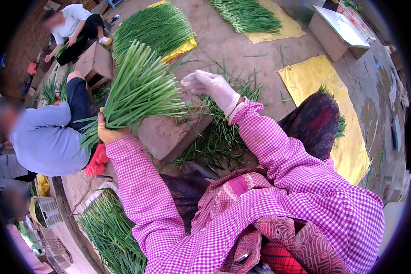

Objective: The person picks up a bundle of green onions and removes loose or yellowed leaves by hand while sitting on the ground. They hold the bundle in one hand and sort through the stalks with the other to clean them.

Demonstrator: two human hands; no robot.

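My left hand (108, 130), in a yellowish glove, is closed round the lower part of a big bunch of garlic chives (137, 89). The stalks fan upward and to the right, their pale ends uneven. To the right of the bunch, my right hand (214, 89) in a white glove is held up, fingers stretched out, with nothing in it. A brown block (171, 137) stands below the bunch, between my arms. Loose green leaves (219, 141) lie scattered around the block's right side.
Piles of chives lie on yellow sheets ahead (155, 27) and far right (249, 16); another pile (109, 228) is at lower left. A yellow sheet (310, 82) spreads at right. Two people (50, 137) (75, 27) sit at left by a cardboard box (96, 64). A pale table (340, 29) stands far right.
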